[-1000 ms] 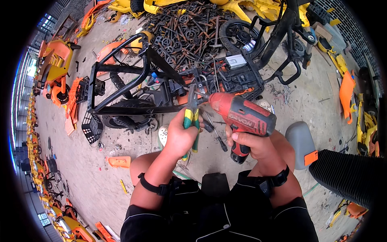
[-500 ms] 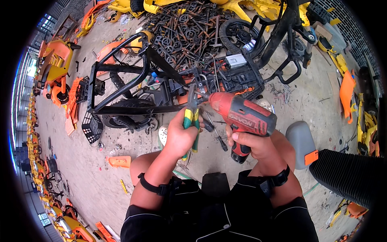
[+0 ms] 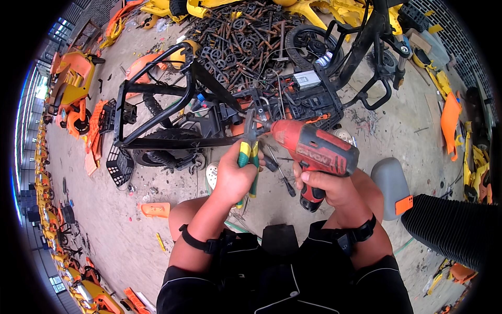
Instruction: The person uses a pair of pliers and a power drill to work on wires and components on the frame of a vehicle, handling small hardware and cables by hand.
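My left hand (image 3: pixel 235 172) is closed around the green and yellow handles of a pair of pliers (image 3: pixel 244 152). The pliers' jaws point away from me, at the near side of a black vehicle frame (image 3: pixel 183 142). In my right hand (image 3: pixel 327 186) is a red and black cordless power driver (image 3: pixel 316 148), gripped by its handle. Its nose points left and meets the area beside the pliers' jaws; the exact contact is too small to make out. Behind the tools lies an open black tray of parts and wires (image 3: pixel 308 102) within the frame.
A screwdriver (image 3: pixel 287 183) lies on the floor between my feet. A big heap of rusty crank parts (image 3: pixel 240 42) lies beyond the frame. To my right are a grey rounded cover (image 3: pixel 389 183), an orange phone-like object (image 3: pixel 403 204) and a black ribbed tube (image 3: pixel 449 227).
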`<state>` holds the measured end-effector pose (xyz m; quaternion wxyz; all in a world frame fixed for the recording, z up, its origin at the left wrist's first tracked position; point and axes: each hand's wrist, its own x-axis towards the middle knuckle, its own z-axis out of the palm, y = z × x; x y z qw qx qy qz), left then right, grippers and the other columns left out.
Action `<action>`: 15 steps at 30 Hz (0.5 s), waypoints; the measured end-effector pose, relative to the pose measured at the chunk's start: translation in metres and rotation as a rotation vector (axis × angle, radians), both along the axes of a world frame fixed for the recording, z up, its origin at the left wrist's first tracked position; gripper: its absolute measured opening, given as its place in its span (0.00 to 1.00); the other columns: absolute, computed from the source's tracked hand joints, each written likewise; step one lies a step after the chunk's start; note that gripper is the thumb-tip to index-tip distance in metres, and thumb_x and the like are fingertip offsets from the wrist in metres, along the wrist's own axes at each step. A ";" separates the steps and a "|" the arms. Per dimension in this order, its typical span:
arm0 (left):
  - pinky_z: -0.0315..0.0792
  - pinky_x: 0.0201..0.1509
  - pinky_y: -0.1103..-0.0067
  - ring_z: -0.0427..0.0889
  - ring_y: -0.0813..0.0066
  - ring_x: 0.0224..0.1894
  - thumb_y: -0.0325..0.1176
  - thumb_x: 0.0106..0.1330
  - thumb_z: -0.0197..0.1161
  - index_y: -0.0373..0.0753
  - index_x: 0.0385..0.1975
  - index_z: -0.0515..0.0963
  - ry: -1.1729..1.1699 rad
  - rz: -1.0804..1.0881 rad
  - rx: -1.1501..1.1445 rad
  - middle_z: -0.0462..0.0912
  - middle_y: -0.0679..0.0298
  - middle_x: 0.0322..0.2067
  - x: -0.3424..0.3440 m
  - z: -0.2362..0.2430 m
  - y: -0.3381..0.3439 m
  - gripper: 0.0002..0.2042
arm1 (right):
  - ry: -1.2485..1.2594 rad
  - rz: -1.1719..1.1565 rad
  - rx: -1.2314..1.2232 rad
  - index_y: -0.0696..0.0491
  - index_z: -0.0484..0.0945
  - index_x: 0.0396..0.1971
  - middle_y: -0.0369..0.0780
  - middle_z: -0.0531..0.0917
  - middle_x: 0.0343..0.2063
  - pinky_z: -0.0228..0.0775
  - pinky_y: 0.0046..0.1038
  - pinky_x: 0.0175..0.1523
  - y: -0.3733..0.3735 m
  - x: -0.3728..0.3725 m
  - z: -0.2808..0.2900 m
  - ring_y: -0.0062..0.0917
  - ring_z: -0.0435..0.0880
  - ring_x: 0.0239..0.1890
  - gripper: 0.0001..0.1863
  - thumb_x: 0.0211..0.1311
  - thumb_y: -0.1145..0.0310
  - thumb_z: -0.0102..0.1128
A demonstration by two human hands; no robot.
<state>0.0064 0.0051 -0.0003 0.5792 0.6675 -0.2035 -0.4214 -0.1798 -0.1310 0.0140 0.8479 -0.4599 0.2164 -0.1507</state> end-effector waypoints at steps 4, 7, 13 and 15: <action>0.78 0.47 0.76 0.83 0.71 0.41 0.14 0.54 0.48 0.31 0.53 0.73 -0.004 -0.002 -0.003 0.81 0.61 0.38 0.001 -0.002 0.000 0.24 | -0.005 -0.008 -0.002 0.58 0.74 0.54 0.40 0.82 0.34 0.77 0.28 0.38 0.000 0.000 0.000 0.23 0.82 0.32 0.24 0.56 0.73 0.65; 0.78 0.47 0.76 0.83 0.72 0.41 0.14 0.54 0.48 0.31 0.53 0.73 0.004 -0.002 -0.001 0.81 0.61 0.38 0.001 -0.001 -0.001 0.24 | -0.008 -0.007 -0.001 0.58 0.74 0.54 0.39 0.82 0.34 0.77 0.28 0.38 0.000 0.001 0.000 0.23 0.82 0.32 0.24 0.55 0.73 0.65; 0.79 0.49 0.72 0.83 0.68 0.43 0.12 0.51 0.45 0.31 0.59 0.70 0.005 -0.022 0.017 0.80 0.58 0.41 0.003 -0.002 0.000 0.30 | -0.002 -0.003 0.001 0.58 0.74 0.54 0.39 0.82 0.35 0.76 0.28 0.37 0.000 0.002 0.002 0.23 0.81 0.32 0.24 0.55 0.73 0.65; 0.79 0.49 0.72 0.83 0.68 0.43 0.12 0.51 0.45 0.31 0.59 0.70 0.006 -0.022 0.022 0.80 0.58 0.41 0.003 0.001 -0.001 0.30 | 0.008 -0.001 -0.007 0.58 0.74 0.54 0.39 0.82 0.35 0.76 0.28 0.37 0.000 0.003 0.000 0.23 0.81 0.32 0.24 0.56 0.73 0.64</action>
